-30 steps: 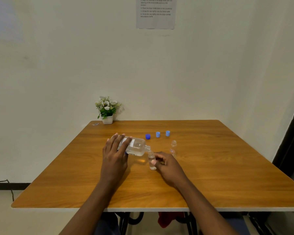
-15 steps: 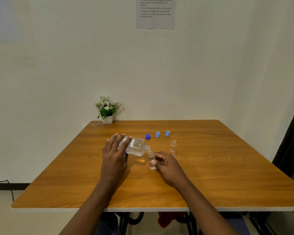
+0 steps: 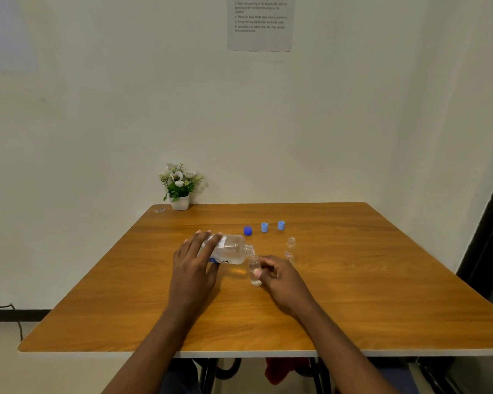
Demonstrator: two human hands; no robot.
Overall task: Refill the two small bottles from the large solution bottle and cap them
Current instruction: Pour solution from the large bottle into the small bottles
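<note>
Wooden bench (image 3: 353, 294) carries it all. Nearest, two hands work. The left hand (image 3: 192, 268) curls its fingers over the one large solution bottle (image 3: 231, 250), tipped sideways with its mouth at the first small bottle (image 3: 254, 273), which the right hand (image 3: 282, 277) pinches upright. The second small bottle (image 3: 290, 248) stands uncapped just beyond. Farther back three caps sit in a row: dark blue cap (image 3: 248, 230), middle light blue cap (image 3: 264, 227), right light blue cap (image 3: 281, 225). One potted plant (image 3: 179, 189) stands at the far left corner.
</note>
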